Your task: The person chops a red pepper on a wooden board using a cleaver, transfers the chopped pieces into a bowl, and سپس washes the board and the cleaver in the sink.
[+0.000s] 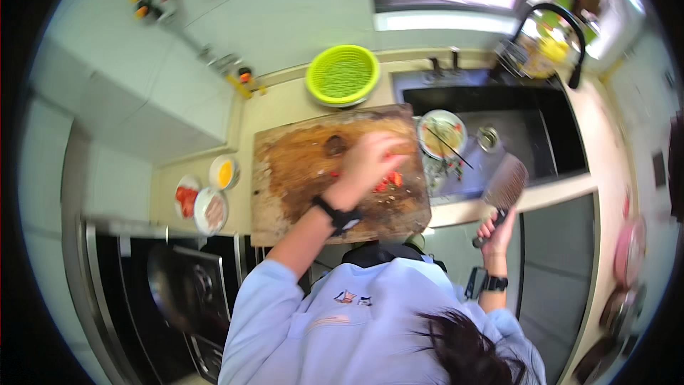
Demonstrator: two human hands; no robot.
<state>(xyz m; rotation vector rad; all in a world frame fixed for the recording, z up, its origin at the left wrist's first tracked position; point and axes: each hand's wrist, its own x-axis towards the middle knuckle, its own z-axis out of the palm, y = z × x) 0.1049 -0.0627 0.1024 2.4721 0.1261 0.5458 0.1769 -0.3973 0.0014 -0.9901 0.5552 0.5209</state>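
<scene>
My left hand point(370, 160) hovers above a worn wooden cutting board point(291, 171), blurred by motion. A speck of red shows between its thumb and fingers, but whether it is held is unclear. Chopped red pieces point(394, 178), perhaps pepper or tomato, lie on the board just below the hand, with small scraps around them. Off the board's right side, my right hand point(497, 235) grips a cleaver point(506, 181) by its dark handle, the broad blade pointing towards the sink. A dark round spot point(335, 145), possibly a knot in the wood, shows on the board's upper part.
A lime-green colander point(342, 75) of green vegetables stands behind the board. In the sink point(534, 155) are a bowl point(442, 133) with scraps and a chopstick, and a drain strainer point(487, 139). Left are bowls of yellow liquid point(225, 173), pale meat point(211, 212) and red slices point(187, 200).
</scene>
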